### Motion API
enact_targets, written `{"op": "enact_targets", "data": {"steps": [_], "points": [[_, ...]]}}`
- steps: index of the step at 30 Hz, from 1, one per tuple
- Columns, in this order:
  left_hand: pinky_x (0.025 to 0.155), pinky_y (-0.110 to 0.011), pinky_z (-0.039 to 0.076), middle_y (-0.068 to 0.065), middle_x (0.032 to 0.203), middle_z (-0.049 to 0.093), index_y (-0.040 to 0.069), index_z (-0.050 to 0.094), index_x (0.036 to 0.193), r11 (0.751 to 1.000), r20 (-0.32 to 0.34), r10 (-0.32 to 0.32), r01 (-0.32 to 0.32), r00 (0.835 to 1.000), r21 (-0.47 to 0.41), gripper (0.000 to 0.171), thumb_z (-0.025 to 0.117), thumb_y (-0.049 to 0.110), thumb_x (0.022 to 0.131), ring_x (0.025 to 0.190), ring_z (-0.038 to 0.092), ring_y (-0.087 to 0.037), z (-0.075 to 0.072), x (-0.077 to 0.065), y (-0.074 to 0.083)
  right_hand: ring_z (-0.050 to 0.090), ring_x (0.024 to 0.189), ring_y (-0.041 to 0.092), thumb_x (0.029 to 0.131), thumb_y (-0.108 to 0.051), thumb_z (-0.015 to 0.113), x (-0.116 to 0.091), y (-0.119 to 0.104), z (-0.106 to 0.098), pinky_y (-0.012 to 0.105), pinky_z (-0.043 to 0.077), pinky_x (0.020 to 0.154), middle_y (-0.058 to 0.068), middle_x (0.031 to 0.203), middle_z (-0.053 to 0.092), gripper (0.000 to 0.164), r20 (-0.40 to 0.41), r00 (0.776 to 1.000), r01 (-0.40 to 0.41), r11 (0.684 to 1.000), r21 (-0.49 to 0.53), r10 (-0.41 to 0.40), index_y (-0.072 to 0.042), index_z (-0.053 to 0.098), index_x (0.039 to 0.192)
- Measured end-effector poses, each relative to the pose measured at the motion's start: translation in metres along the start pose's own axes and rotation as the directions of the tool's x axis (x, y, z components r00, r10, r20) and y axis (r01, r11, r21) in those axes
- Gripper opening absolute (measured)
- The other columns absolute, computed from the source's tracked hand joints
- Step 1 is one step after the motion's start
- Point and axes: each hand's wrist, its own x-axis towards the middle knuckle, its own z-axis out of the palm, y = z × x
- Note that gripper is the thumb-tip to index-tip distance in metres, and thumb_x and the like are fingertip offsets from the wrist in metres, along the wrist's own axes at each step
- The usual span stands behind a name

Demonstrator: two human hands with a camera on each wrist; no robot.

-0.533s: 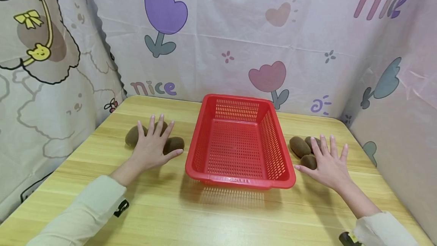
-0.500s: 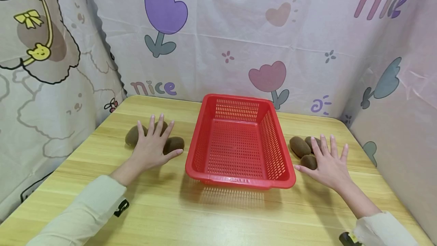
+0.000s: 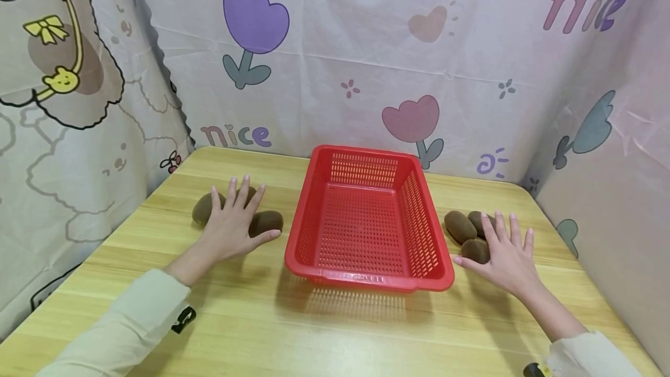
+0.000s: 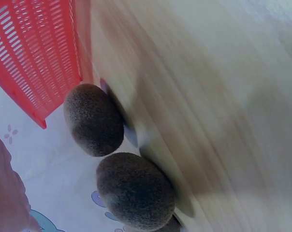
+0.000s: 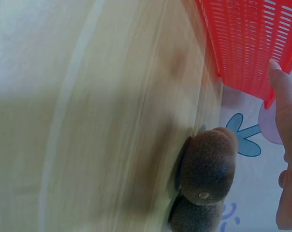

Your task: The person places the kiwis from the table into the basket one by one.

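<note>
Three brown fuzzy kiwis lie left of the red basket (image 3: 366, 280), among them a left kiwi (image 3: 206, 211) and a near kiwi (image 3: 268, 223). Over them my left hand (image 3: 228, 228) is spread with fingers straight, partly covering them. On the basket's right sits another group of three, including an outer kiwi (image 3: 459, 227) and a front kiwi (image 3: 475, 251). My right hand (image 3: 508, 260) spreads beside and partly over that group. Both wrist views show a gap between hand and fruit; the right thumb (image 5: 287, 106) appears at the edge there. Neither hand holds anything.
The perforated basket stands in the middle of the wooden table (image 3: 335, 336), with nothing inside it. A printed curtain (image 3: 324, 45) hangs close behind the table and along both sides.
My right hand has shifted very slightly right and toward me, showing a little more of the front kiwi. The left hand is nearly still. Kiwis and basket stay in place.
</note>
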Motion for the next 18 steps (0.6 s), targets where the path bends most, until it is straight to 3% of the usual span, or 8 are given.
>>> {"op": "enact_targets", "data": {"steps": [8,18], "points": [[0.107,-0.069,-0.003,-0.024,0.154,-0.002,0.003,0.011,0.149,0.995,0.061,0.033,-0.028,0.998,-0.094,0.1,0.049,0.066,0.081,0.141,-0.001,-0.045,-0.009,0.0,0.009,-0.006,0.14,0.047,0.07,-0.058,0.069,-0.005,0.005,0.004,0.067,-0.006,0.108,0.031,0.15,0.012,0.109,-0.027,1.0,0.003,0.998,0.061,-0.001,0.001,0.018,0.146],[0.112,-0.063,-0.001,-0.018,0.156,-0.006,0.0,0.002,0.148,0.981,0.081,0.124,-0.11,0.989,-0.16,0.106,0.051,0.066,0.08,0.144,-0.003,-0.037,-0.021,-0.001,0.03,0.023,0.126,0.056,0.065,-0.045,0.079,-0.014,0.009,0.012,0.071,0.018,0.1,0.036,0.139,0.029,0.106,-0.092,0.996,0.02,0.985,0.171,-0.005,0.01,0.028,0.14]]}}
